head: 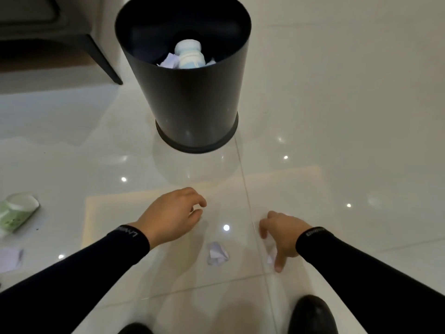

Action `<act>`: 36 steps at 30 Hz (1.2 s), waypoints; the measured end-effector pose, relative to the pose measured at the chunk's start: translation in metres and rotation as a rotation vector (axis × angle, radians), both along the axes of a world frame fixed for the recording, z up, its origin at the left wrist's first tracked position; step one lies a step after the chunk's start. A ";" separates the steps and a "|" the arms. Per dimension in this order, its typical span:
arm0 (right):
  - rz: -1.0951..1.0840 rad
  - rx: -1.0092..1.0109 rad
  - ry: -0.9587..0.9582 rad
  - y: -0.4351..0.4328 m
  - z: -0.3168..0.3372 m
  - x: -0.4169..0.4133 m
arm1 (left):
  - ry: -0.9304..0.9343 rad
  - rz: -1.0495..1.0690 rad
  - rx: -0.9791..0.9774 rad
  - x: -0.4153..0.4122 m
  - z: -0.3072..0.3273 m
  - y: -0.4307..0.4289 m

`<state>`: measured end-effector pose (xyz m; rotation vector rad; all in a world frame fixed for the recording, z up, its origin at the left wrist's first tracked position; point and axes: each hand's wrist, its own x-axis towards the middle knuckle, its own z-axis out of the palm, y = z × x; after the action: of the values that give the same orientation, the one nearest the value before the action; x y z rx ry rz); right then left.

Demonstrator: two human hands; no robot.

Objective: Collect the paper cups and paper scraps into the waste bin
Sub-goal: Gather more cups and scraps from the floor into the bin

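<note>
At the bottom edge a black shoe (310, 314) stands on the glossy pale floor (361, 116), with the tip of another shoe (134, 330) to its left. Just above, low centre, a crumpled paper scrap (218, 256) lies in the open between the arms. The right hand (281, 235), lower right, reaches down over a second scrap (271, 257). A finger hides part of it, and I cannot tell whether it is gripped or only touched. The left hand (173, 213), centre, hovers with fingers loosely curled, holding nothing. Both black sleeves (96, 268) carry pale lettering at the cuff, too blurred to read. At the left edge lies a third scrap (9, 259), and above it a green paper cup (16, 212) on its side. Open tile runs up to the black waste bin (192, 97), top centre, upright, with a white-and-blue cup (190, 54) and binned scraps (169, 61) inside. A dark furniture leg (101, 56) stands upper left, beside the bin.
</note>
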<state>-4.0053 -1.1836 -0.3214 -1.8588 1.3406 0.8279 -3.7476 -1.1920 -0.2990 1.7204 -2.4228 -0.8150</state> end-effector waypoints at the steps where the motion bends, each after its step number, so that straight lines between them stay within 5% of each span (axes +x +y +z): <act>1: 0.050 -0.022 0.013 0.004 0.000 -0.003 | -0.001 -0.005 0.008 0.000 -0.003 0.005; 6: 0.039 -0.124 -0.053 0.021 -0.012 -0.009 | 0.012 -0.111 0.073 -0.008 -0.019 0.030; 11: -0.320 -0.273 -0.213 0.001 0.005 0.015 | -0.125 -0.329 0.144 -0.021 -0.032 0.054; 14: -0.434 -0.167 -0.369 -0.007 0.012 0.051 | -0.197 -0.426 0.138 -0.022 -0.033 0.064; 22: -0.962 0.385 -0.803 -0.017 0.039 0.171 | 0.078 0.383 -0.075 0.050 0.002 0.046; 26: -0.847 0.324 -0.903 -0.021 0.038 0.236 | 0.091 0.589 -0.125 0.100 0.014 0.056; 31: -0.653 0.130 -0.744 -0.023 0.019 0.292 | 0.081 0.741 -0.004 0.156 0.007 0.077; 36: -0.456 -0.135 -0.541 -0.036 -0.003 0.287 | -0.235 1.377 0.007 0.219 -0.015 0.077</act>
<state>-3.7181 -1.2193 -0.3242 -1.6128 1.3948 -0.0053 -3.5283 -1.1153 -0.3141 2.8146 -0.7385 -0.3698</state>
